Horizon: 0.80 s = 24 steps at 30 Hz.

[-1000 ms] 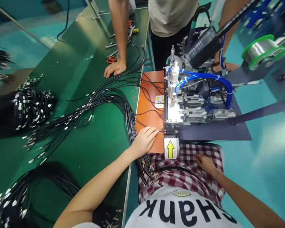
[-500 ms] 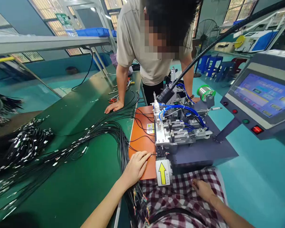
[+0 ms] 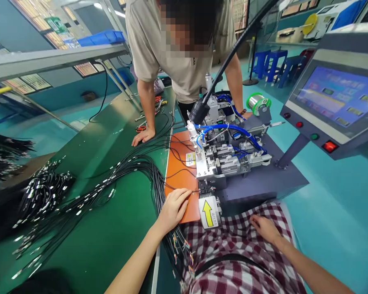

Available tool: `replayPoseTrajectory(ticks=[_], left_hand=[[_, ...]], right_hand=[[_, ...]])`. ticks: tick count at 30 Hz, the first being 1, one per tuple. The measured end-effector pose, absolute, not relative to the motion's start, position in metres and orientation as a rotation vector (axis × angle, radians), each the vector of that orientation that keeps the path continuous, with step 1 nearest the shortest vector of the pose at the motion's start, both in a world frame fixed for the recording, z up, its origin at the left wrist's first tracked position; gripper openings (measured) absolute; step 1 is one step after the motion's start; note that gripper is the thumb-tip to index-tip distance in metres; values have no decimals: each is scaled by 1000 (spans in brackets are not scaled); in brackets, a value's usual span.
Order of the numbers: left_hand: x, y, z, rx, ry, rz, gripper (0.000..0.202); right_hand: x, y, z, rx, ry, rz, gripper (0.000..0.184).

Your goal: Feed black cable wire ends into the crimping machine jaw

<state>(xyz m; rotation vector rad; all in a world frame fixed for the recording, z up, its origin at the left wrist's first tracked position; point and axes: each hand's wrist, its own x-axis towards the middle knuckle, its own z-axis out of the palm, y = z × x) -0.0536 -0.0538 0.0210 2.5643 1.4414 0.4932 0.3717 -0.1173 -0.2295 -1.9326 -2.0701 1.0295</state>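
Note:
My left hand lies over the orange plate, its fingers closed on the end of a thin black cable at the machine's near slot. A thick bundle of black cables runs beside and beneath that hand, with bare coloured wire ends hanging below. Just right of my fingers is a white cover with a yellow arrow, at the front of the soldering-type machine. My right hand rests on the checked cloth over my lap, fingers curled together, nothing visible in them.
Across the table a person leans on both hands. The green table carries a coiled cable heap at left. A control screen stands at right, near a solder wire spool. A black hose arches above.
My view has shifted, so most things sit a little higher and further left. My left hand stays at the slot with the cable; the right hand stays on my lap.

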Motion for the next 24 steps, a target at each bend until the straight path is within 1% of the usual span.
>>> replayPoseTrajectory(ticks=[8,13,16,18,21,24], left_hand=[[-55,-51,15,2530,1438,485,40],[-55,-46,13,2533,1447,480,42],[-48,-27,12,2503,1556,472,47],[-44,-10,13,2481,1591,484,46],[-50,4,21,2445,1537,512,41],[-65,-10,47,2399,1371,499,36]], right_hand=[[375,-115,-246,-1990,-2149,1062,29],[373,-112,-241,-2000,-2175,1007,29],[375,-112,-238,-2000,-2184,1004,30],[377,-114,-237,-1995,-2182,1012,32],[379,-117,-237,-1982,-2149,1029,38],[381,-123,-231,-1936,-2088,1062,40]])
